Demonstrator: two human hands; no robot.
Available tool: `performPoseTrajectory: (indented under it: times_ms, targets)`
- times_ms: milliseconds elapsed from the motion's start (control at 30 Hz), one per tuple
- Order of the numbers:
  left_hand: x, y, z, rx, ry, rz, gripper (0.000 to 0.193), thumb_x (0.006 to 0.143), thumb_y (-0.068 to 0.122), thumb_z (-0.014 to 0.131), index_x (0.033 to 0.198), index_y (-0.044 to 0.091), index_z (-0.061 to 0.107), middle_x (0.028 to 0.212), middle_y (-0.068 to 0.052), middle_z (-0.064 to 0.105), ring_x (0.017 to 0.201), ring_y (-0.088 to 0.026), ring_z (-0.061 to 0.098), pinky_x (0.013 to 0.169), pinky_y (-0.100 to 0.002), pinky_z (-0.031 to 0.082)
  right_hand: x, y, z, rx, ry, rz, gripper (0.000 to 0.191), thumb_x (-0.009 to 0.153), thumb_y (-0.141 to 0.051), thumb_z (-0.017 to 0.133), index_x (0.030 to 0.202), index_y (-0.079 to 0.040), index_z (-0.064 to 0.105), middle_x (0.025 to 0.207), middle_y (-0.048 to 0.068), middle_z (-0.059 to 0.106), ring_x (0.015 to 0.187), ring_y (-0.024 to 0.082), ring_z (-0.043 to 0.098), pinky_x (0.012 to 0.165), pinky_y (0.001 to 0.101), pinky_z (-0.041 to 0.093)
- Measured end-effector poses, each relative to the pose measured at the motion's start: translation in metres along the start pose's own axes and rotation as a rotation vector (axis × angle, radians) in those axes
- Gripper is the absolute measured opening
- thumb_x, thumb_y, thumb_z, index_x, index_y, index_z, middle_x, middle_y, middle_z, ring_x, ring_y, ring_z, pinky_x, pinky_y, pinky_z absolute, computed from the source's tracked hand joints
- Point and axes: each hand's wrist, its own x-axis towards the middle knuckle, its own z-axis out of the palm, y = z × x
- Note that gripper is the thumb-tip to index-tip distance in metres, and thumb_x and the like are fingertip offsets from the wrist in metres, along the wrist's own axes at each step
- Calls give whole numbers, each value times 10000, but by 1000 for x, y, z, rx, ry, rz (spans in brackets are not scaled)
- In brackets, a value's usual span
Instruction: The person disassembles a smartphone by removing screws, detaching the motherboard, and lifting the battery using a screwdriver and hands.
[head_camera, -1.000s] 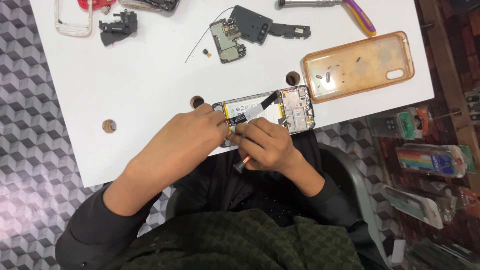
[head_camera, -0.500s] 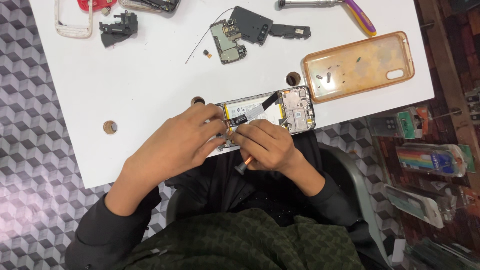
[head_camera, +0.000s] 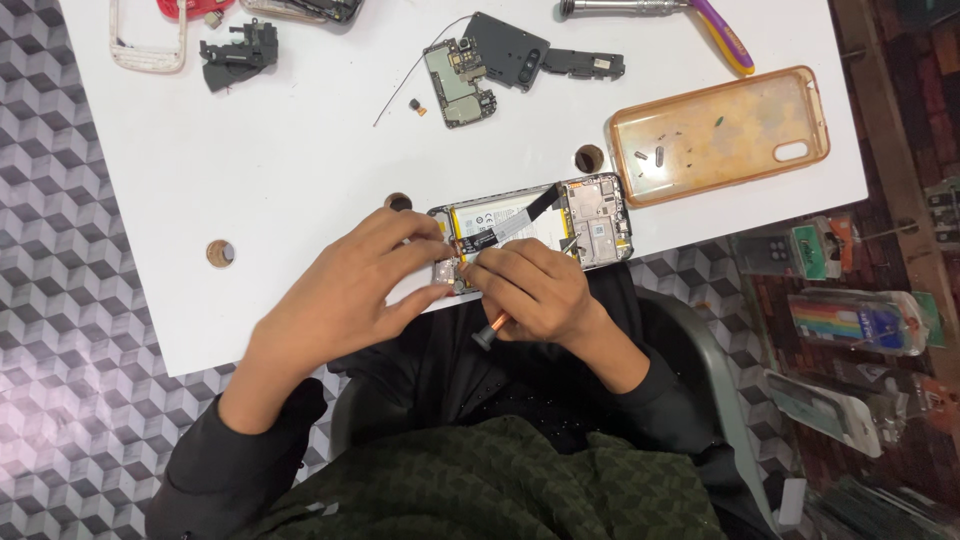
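Opened smartphone (head_camera: 535, 225) at the white table's (head_camera: 300, 180) near edge. Left hand (head_camera: 350, 290), fingers pinching its lower end; right hand (head_camera: 530, 290), fingers closed around an orange-handled screwdriver (head_camera: 492, 328) there. Clear phone case (head_camera: 720, 135) beyond the smartphone.

From up here I see my own two hands bare, the left hand (head_camera: 345, 295) and the right hand (head_camera: 535, 290) with no gloves, rings or watch. Black long sleeves (head_camera: 235, 460) run down to the wrists, loose and creased. Over my lap lies dark green cloth (head_camera: 480, 485) with a fine woven pattern.
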Motion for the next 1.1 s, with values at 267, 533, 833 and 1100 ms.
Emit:
performPoseTrajectory:
  times_ms: [267,533,833,1100]
  targets:
    - [-8,-4,3,4,-21,-65,382,814,211,797,1157,54,735,1230,-96,681,1100,-291,641,933,-394,534,-1,0,2,-11,10,-2,224,755,-29,685,971,5,737,931,101,698,790,229,673,720,317,583]
    - [-9,-1,6,-32,43,-81,362,798,196,810,1121,55,728,1210,-91,689,1080,-280,662,910,-389,551,0,0,1,-16,12,1,230,749,-24,681,969,6,741,925,99,700,785,229,674,722,317,586]
    - [-10,3,11,-144,109,-150,301,798,141,818,1068,52,720,1216,-91,654,1057,-232,697,879,-324,603,1,-2,1,-16,17,9,224,757,-11,677,972,0,738,926,88,703,786,222,672,714,308,580]
    - [-10,3,12,-57,85,-122,335,777,206,843,1060,68,730,1200,-94,661,1077,-272,658,891,-385,554,1,-2,1,-24,13,2,216,758,-24,684,966,4,736,924,92,698,785,221,671,709,309,576]
